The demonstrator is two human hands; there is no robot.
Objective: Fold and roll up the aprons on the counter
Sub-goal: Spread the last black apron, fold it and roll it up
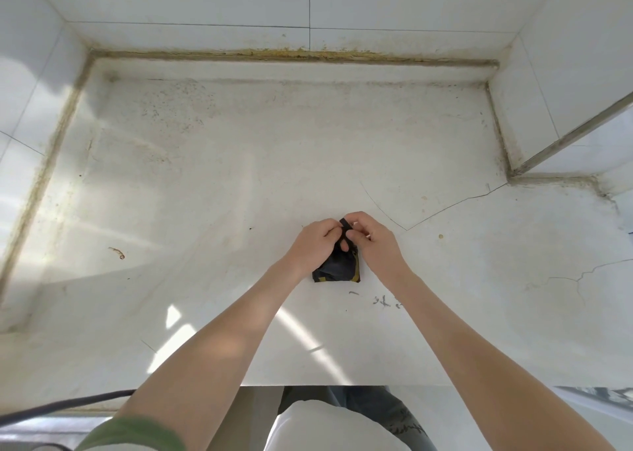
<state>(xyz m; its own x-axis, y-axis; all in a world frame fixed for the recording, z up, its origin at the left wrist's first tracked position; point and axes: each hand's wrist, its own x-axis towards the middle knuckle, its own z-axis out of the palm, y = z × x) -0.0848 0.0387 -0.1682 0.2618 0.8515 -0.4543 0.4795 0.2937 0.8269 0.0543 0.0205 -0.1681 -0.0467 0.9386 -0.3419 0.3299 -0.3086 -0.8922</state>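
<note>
The small, dark navy fabric apron with olive-yellow trim [337, 270] lies as a tight bundle on the white stone worktop [205, 193], just to the near left of the low bend in the thin dark crack [455, 203]. The left hand [315, 241] and right hand [373, 241] meet over the bundle's end that lies farther from the person, on the same side of that crack. The fingers of both are curled in, pinching the narrow black strap [345, 226].

The roll looks done and the tie is probably in progress. The main risk is that neither hand seems to weigh the bundle down, so a sharp tug on the strap could lift it and let the layers spring loose. A slack wrap or a strap slipping from the pinch would undo it too. The strap's path under the fingers is hidden.
</note>
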